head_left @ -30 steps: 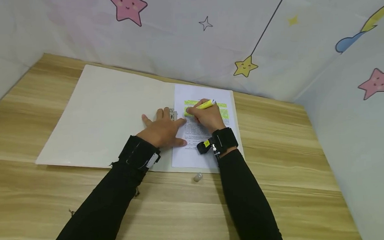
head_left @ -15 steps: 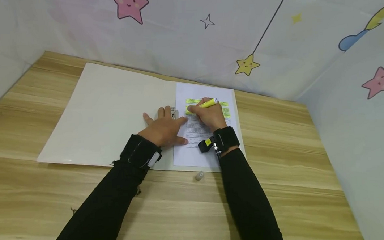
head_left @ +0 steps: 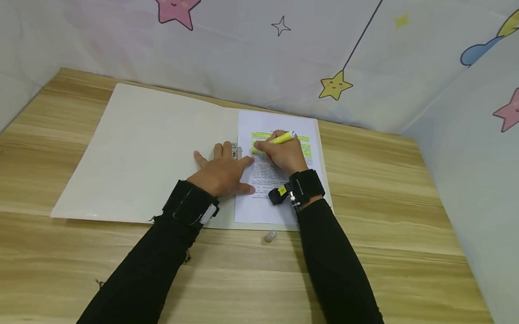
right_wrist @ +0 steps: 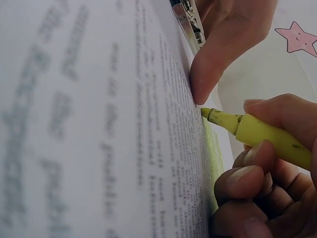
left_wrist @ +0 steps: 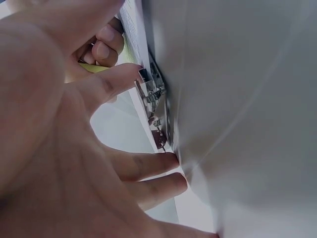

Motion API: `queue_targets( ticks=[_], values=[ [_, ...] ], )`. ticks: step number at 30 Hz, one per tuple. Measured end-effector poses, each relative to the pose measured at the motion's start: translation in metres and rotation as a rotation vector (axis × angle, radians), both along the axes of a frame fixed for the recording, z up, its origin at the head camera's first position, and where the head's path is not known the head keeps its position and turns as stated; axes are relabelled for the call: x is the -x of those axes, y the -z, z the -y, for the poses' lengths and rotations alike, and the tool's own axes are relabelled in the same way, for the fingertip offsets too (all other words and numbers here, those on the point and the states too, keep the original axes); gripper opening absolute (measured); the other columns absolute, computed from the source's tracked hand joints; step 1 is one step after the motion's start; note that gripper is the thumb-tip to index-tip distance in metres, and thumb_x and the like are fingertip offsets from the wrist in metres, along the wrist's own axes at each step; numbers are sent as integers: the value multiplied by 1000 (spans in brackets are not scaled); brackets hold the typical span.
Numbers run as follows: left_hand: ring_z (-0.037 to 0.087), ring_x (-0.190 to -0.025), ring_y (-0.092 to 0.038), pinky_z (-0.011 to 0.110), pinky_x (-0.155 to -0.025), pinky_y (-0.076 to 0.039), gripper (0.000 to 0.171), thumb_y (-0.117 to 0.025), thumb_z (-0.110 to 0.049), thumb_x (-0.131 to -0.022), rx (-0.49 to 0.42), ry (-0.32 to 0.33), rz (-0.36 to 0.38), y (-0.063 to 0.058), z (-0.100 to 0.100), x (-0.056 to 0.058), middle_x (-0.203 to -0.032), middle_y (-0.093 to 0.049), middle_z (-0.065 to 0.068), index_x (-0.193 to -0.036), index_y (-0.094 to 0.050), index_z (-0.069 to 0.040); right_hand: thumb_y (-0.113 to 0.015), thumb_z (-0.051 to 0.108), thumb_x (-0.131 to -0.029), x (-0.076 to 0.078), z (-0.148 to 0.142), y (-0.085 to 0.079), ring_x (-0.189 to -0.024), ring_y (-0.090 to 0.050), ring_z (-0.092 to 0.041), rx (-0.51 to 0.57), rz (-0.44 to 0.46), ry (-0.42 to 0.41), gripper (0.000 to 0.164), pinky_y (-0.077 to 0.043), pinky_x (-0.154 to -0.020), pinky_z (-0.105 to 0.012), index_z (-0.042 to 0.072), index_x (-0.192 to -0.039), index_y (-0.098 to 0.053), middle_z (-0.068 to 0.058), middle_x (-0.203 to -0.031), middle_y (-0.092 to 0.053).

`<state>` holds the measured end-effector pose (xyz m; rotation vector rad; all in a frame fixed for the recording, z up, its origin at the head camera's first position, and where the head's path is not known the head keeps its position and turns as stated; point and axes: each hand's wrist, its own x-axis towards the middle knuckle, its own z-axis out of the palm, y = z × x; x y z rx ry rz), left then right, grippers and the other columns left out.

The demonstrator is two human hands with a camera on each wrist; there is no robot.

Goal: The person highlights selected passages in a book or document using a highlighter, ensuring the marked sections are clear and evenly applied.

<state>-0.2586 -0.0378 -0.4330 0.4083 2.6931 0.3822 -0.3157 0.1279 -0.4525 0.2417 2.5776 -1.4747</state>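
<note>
My right hand [head_left: 287,154] pinches a yellow highlighter [right_wrist: 270,136] between thumb and fingers. Its tip is right at the printed sheet [head_left: 262,208], by the left end of a text line. Yellow bands cover the upper lines of print; those below are plain. My left hand [head_left: 220,175] lies spread, fingers apart, with thumb and index finger on the sheet's left margin and the other fingers over the white folder [head_left: 153,143]. Beside those fingers is the folder's metal clip [left_wrist: 152,96], partly covered by the hand in the head view.
A small greyish pen cap [head_left: 270,236] lies on the wooden table [head_left: 230,281] just in front of the folder's near edge. The folder lies spread flat, close to the back wall [head_left: 236,50], which carries star drawings. Another wall [head_left: 476,170] borders the table on the right.
The head view has shifted slightly, moving the whole scene a little up and right. Both hands keep nearly the same place on the sheet, and the highlighter stays in my right hand.
</note>
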Motion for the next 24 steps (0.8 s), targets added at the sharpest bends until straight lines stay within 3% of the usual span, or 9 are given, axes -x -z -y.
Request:
queue_targets(
  ticks=[24],
  values=[
    [47, -141, -19, 85, -104, -11, 81, -73, -54, -84, 4, -1, 11, -2, -1, 1, -153, -23, 30, -153, -39, -29, -80, 24, -81, -1, -1, -2, -52, -50, -13, -31, -29, 3, 29, -37, -46, -26, 13, -68, -57, 2, -56, -52]
  ],
)
